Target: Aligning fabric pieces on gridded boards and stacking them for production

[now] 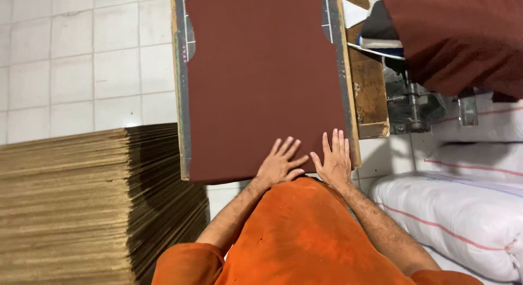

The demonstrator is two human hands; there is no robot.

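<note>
From the head view, a reddish-brown sheet (261, 83) lies flat on the narrow surface (182, 99), covering nearly all of it and running away from the person. Both hands rest palm-down, fingers spread, at the sheet's near edge: the left hand (281, 163) and the right hand (334, 158) sit just beside each other towards the near right corner, each grip wide open and flat, closed on nothing. A tall stack of cardboard sheets (81, 203) stands left; white sacks (463, 214) lie right.
</note>
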